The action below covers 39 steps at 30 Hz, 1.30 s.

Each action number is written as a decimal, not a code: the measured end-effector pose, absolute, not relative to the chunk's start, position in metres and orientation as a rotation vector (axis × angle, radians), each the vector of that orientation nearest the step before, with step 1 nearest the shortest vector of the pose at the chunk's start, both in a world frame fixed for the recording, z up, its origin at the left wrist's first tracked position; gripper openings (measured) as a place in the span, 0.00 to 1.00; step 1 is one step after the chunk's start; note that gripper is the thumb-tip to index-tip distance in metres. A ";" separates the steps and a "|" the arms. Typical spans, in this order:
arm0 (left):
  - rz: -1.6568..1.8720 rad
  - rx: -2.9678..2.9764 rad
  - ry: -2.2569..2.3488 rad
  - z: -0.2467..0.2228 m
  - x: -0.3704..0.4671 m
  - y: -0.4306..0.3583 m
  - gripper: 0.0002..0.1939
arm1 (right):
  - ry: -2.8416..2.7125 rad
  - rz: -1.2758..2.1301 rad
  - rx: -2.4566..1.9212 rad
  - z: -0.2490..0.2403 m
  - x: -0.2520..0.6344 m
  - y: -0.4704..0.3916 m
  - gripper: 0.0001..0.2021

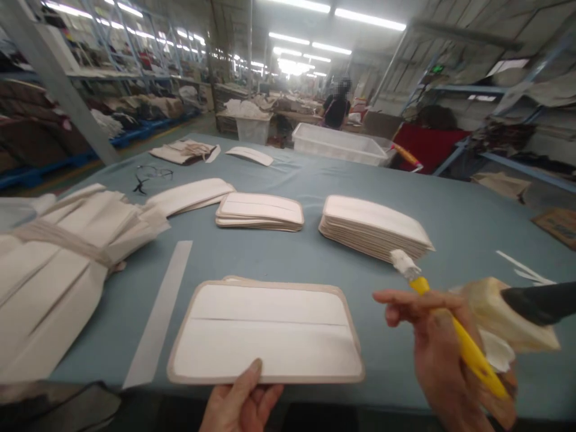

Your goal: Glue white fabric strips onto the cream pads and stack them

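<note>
My left hand [245, 399] pinches the near edge of a white rounded panel [270, 336] with a beige border and a dark line across it, thumb on top and fingers beneath. Another such panel shows partly under its far edge. My right hand [443, 354] is wrapped round a yellow-handled brush [470, 351], index finger stretched out to the left. White paste coats the bristles, which point up and left. Beside that hand stands a pale container [488, 306] with white stuff at its mouth and a dark handle-like piece reaching in from the right.
Farther back lie a short stack of panels [261, 207] and a taller stack [373, 222]. Tied cloth bundles [67, 264] fill the left, near a pale strip [159, 312]. Scissors [140, 185] and a paint roller [407, 157] lie beyond. A person [336, 108] is past the white bin [339, 143].
</note>
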<state>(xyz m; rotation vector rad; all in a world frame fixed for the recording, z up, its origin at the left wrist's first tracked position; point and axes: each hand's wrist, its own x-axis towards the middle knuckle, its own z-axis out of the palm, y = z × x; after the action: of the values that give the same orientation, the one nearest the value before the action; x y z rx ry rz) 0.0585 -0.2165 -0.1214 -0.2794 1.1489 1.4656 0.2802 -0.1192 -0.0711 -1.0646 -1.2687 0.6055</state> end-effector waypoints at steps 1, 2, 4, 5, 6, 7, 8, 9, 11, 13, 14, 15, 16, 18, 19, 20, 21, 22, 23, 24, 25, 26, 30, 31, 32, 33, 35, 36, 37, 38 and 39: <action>1.474 -0.289 1.137 -0.123 0.061 -0.215 0.30 | -1.206 0.724 -1.014 -0.071 0.274 -0.127 0.21; 1.483 -0.299 1.124 -0.124 0.064 -0.214 0.29 | -1.151 0.861 -0.974 -0.072 0.268 -0.134 0.21; 1.495 -0.320 1.094 -0.127 0.070 -0.212 0.27 | -1.080 1.122 -0.937 -0.074 0.257 -0.142 0.21; 1.497 -0.328 1.079 -0.128 0.072 -0.211 0.26 | -1.053 1.223 -0.941 -0.075 0.251 -0.144 0.21; 1.500 -0.334 1.062 -0.129 0.075 -0.211 0.25 | -1.024 1.298 -0.963 -0.077 0.244 -0.146 0.23; 1.503 -0.338 1.046 -0.130 0.077 -0.211 0.24 | -0.996 1.340 -0.997 -0.078 0.236 -0.146 0.25; 1.505 -0.343 1.031 -0.131 0.078 -0.212 0.23 | -0.968 1.356 -1.040 -0.079 0.227 -0.147 0.28; 1.503 -0.349 1.015 -0.132 0.078 -0.214 0.22 | -0.943 1.350 -1.088 -0.080 0.218 -0.147 0.30; 1.468 -0.349 0.975 -0.135 0.075 -0.218 0.16 | -0.924 1.327 -1.171 -0.082 0.201 -0.147 0.31; 1.394 -0.318 0.925 -0.138 0.068 -0.222 0.15 | -0.941 1.319 -1.208 -0.088 0.189 -0.147 0.30; 1.352 -0.285 0.906 -0.140 0.063 -0.225 0.18 | -0.957 1.327 -1.212 -0.092 0.185 -0.147 0.29; 1.307 -0.244 0.895 -0.141 0.059 -0.226 0.22 | -0.973 1.342 -1.207 -0.096 0.183 -0.147 0.29; 1.256 -0.198 0.895 -0.143 0.054 -0.228 0.26 | -0.986 1.364 -1.201 -0.100 0.181 -0.146 0.29; 1.135 -0.116 0.904 -0.146 0.045 -0.228 0.35 | -1.000 1.401 -1.202 -0.107 0.179 -0.145 0.27; 1.078 -0.088 0.904 -0.147 0.043 -0.228 0.37 | -1.001 1.408 -1.211 -0.109 0.178 -0.144 0.26; 1.034 -0.070 0.896 -0.148 0.041 -0.227 0.38 | -0.996 1.399 -1.225 -0.111 0.176 -0.144 0.26; 1.008 -0.060 0.883 -0.149 0.040 -0.226 0.39 | -0.989 1.381 -1.242 -0.112 0.175 -0.143 0.25; 1.002 -0.057 0.868 -0.150 0.040 -0.224 0.39 | -0.990 1.368 -1.254 -0.112 0.173 -0.142 0.25; 1.007 -0.057 0.856 -0.150 0.041 -0.223 0.39 | -0.998 1.361 -1.259 -0.112 0.170 -0.141 0.24; 1.013 -0.061 0.846 -0.151 0.041 -0.222 0.40 | -1.013 1.361 -1.260 -0.112 0.168 -0.140 0.24; 1.016 -0.069 0.835 -0.151 0.042 -0.220 0.41 | -1.033 1.366 -1.258 -0.112 0.166 -0.139 0.24; 1.014 -0.080 0.823 -0.151 0.043 -0.219 0.42 | -1.059 1.373 -1.257 -0.111 0.164 -0.138 0.24; 0.974 -0.127 0.728 -0.153 0.041 -0.216 0.42 | -1.184 1.323 -1.337 -0.111 0.151 -0.135 0.26; 0.951 -0.134 0.696 -0.154 0.041 -0.217 0.41 | -1.207 1.295 -1.362 -0.111 0.146 -0.134 0.26; 0.925 -0.137 0.671 -0.156 0.040 -0.217 0.40 | -1.215 1.268 -1.383 -0.111 0.141 -0.134 0.26; 0.898 -0.138 0.654 -0.159 0.040 -0.218 0.39 | -1.217 1.250 -1.394 -0.111 0.136 -0.133 0.26; 0.851 -0.129 0.654 -0.165 0.041 -0.221 0.38 | -1.210 1.243 -1.403 -0.110 0.127 -0.132 0.24; 0.834 -0.129 0.664 -0.169 0.043 -0.222 0.39 | -1.204 1.242 -1.404 -0.109 0.124 -0.132 0.23; 0.825 -0.133 0.675 -0.173 0.045 -0.224 0.39 | -1.203 1.242 -1.403 -0.108 0.120 -0.132 0.23; 0.819 -0.141 0.686 -0.177 0.048 -0.225 0.41 | -1.215 1.250 -1.396 -0.107 0.117 -0.132 0.23; 0.816 -0.152 0.697 -0.181 0.050 -0.226 0.42 | -1.230 1.254 -1.386 -0.105 0.114 -0.131 0.23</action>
<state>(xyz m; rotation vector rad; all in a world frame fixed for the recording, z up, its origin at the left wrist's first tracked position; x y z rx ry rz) 0.0503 -0.2258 -0.1810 -0.1519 0.6970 0.8164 0.1140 -0.1313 -0.1052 -1.3856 -1.2298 1.2543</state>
